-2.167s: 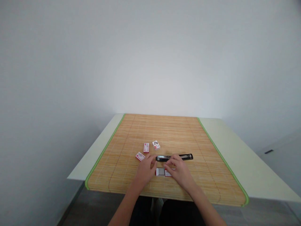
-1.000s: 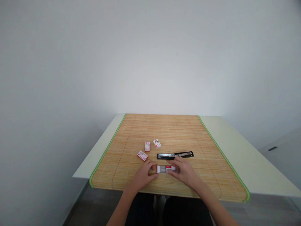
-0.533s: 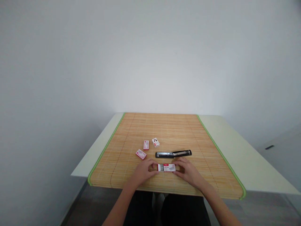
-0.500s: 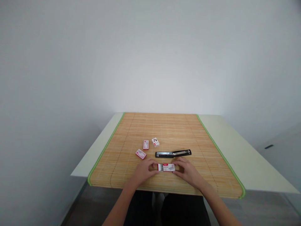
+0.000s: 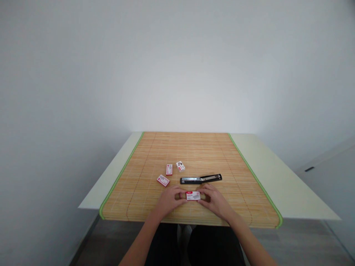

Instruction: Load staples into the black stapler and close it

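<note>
At lower centre, your left hand and right hand clasped the red-and-white box, just slid closed, its inside now covered.

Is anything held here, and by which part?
A small red-and-white rectangular box: the left hand holds its left end, the right hand its right end.

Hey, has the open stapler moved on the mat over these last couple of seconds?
No, not noticeably in any direction. Judged against the mat, the stapler lies in the same spot; only the whole view has shifted a little.
</note>
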Available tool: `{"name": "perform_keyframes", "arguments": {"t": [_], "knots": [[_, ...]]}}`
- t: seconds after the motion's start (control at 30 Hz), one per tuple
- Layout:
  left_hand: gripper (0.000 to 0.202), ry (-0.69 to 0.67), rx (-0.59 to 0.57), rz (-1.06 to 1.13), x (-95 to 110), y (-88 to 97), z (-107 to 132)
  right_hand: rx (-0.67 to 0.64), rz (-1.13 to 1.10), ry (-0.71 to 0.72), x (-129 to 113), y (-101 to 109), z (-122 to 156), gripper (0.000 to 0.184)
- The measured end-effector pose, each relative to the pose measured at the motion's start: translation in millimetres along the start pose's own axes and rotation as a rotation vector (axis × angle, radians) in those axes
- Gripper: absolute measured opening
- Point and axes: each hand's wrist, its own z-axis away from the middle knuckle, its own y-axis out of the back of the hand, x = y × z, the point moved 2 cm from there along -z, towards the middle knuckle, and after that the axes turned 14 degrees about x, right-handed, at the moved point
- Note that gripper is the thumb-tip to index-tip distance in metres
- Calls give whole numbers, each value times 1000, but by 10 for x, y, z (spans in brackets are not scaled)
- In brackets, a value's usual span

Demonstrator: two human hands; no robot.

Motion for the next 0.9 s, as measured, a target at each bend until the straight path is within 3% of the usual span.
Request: {"name": "perform_keyframes", "arguments": {"t": [0.1,0.17,0.23,0.33,0.43,0.5,0.57,0.7,0.9], "knots": [[42,33,6,38,-64,34,53,54,-24,-42,73,37,103,48],[43,67,40,42,-130,78,76,128,-58,-133,198,111,242,45],[38,81,114,-8,-181,130,51,265,-78,-287,391,222,394,43],[37,55,195,-165,-187,169,-98,425,-183,-435,703,390,480,62],[43,48,163,-312,-141,129,-310,398,-324,-487,912,501,297,83],[37,51,123,-356,-115,83,-419,286,-419,-499,964,531,102,81],[27,50,105,-364,-107,44,-478,228,-507,-498,959,541,-69,72],[20,64,105,-352,-147,8,-484,247,-606,-454,825,521,-287,59],[28,98,119,-304,-192,12,-461,114,-551,-256,334,417,-665,50]]}}
